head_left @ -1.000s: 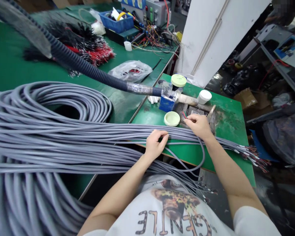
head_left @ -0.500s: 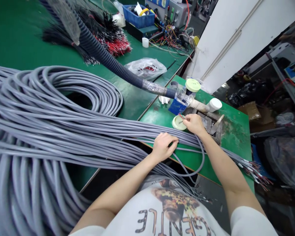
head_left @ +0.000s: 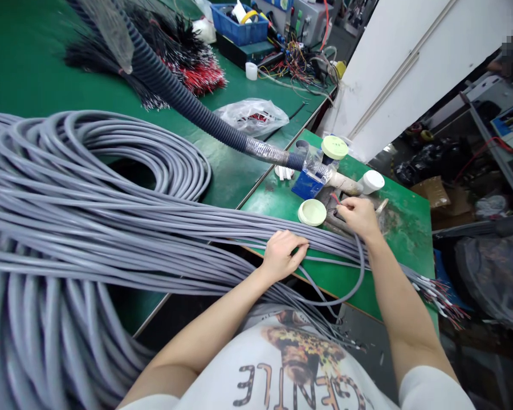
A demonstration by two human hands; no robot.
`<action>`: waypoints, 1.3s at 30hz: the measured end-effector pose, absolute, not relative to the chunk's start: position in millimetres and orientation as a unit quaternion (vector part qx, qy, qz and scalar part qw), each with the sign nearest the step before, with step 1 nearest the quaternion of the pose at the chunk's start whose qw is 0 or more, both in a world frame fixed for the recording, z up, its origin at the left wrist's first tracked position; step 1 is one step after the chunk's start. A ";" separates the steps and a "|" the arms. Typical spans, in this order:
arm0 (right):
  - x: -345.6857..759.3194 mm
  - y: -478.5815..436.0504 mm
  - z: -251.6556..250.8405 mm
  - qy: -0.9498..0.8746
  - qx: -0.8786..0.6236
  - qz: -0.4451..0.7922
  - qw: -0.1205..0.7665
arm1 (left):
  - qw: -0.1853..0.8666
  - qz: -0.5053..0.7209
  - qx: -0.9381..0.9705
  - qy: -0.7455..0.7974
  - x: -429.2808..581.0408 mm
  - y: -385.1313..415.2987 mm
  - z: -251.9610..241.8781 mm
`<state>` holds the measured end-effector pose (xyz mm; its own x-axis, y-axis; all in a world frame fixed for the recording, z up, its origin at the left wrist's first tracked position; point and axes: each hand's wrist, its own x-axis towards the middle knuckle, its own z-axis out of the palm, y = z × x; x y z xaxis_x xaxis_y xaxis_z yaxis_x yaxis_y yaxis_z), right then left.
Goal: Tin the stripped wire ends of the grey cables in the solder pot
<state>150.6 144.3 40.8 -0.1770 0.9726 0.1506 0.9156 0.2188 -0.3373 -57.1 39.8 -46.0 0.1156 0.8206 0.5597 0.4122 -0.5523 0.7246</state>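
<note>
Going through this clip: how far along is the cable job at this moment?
Looks done: cable ends at the right show bare coloured wires. In hand: the right hand pinches coloured wires at one end; the left hand rests on the grey cables. Left: a large coil lies with its other ends hidden.

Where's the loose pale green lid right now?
In the head view, the loose pale green lid lies on the small green bench, just left of the right hand, below the blue box and just above the grey cables.

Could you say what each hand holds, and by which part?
The right hand grips a grey cable near its stripped end; the left hand lies on the cable bundle, grip unclear.
</note>
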 end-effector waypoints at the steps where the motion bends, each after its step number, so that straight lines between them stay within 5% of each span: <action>1: 162.9 143.2 41.5 -0.747 -0.634 0.084 0.179 | 0.202 0.509 0.719 0.428 -57.0 39.9 -46.6; 9: 238.7 148.6 13.7 -0.637 -0.751 0.042 0.171 | 0.204 0.506 0.717 0.435 -56.8 39.1 -46.0; 28: 245.7 164.3 -6.6 -0.621 -0.774 0.034 0.116 | 0.205 0.505 0.721 0.429 -56.9 38.6 -46.2; 39: 189.4 130.5 47.8 -0.720 -0.646 0.114 0.228 | 0.204 0.504 0.720 0.432 -56.5 38.6 -47.1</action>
<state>189.4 130.5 47.8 -0.0618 0.9813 0.1821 0.8776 0.1403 -0.4585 -56.5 38.6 -47.1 0.1193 0.8274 0.5488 0.4165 -0.5435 0.7288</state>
